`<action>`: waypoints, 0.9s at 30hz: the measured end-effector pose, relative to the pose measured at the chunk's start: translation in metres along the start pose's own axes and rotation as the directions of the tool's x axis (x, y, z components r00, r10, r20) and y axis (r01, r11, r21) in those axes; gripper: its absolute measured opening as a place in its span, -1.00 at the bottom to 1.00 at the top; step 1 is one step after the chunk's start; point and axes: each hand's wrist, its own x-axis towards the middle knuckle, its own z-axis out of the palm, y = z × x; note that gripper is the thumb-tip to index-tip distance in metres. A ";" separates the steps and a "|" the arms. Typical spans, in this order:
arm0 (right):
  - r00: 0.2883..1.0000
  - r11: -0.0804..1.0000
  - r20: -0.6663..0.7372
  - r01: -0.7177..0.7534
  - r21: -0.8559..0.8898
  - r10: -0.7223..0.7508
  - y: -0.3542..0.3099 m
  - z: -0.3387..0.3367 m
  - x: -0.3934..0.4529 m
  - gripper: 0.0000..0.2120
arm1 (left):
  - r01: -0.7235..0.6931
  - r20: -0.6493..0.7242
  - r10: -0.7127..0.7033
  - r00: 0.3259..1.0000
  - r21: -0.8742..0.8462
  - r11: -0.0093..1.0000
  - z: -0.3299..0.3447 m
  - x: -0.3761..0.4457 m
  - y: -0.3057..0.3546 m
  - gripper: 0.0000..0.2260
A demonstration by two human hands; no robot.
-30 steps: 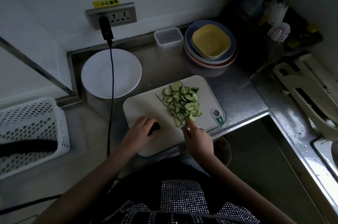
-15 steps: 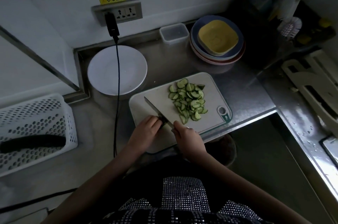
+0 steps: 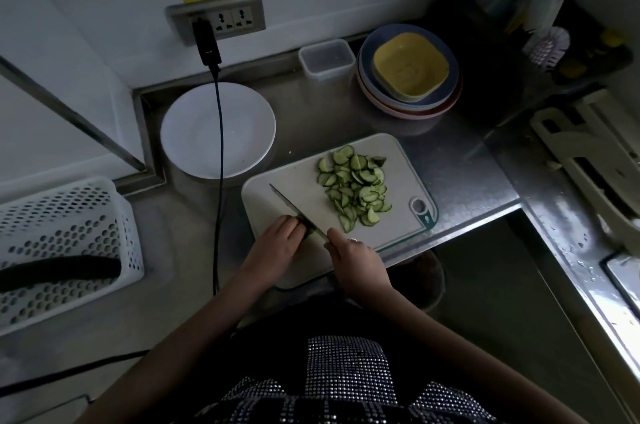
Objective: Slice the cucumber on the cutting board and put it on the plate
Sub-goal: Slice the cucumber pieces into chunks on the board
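While slices [image 3: 355,188] crowd board [image 3: 284,188], plate [image 3: 194,132] bare; basket [image 3: 69,208] holds cucumber [image 3: 59,271].

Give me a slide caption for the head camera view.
Right hand holds the knife over the cutting board beside cucumber slices; white plate waits.

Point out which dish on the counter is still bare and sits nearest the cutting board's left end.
The white plate, alone under the wall socket. The other dishes are a coloured stack by the back wall, topped by a yellow square bowl.
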 end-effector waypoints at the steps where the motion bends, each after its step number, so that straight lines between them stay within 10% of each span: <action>1: 1.000 1.000 0.003 0.003 -0.002 -0.003 0.000 0.000 0.000 -0.83 | -0.005 -0.002 0.005 1.000 -0.004 1.000 0.000 0.000 0.000 -0.70; 17: 0.991 0.998 0.124 -0.054 -0.028 0.058 0.002 0.004 0.005 -0.89 | 0.018 -0.015 -0.017 1.000 0.037 0.999 0.012 -0.003 -0.005 -0.68; 27: 0.970 0.968 -0.086 -0.214 0.129 0.226 0.018 -0.012 0.000 -0.89 | 0.038 -0.040 -0.038 0.998 -0.022 0.999 0.000 0.009 0.009 -0.59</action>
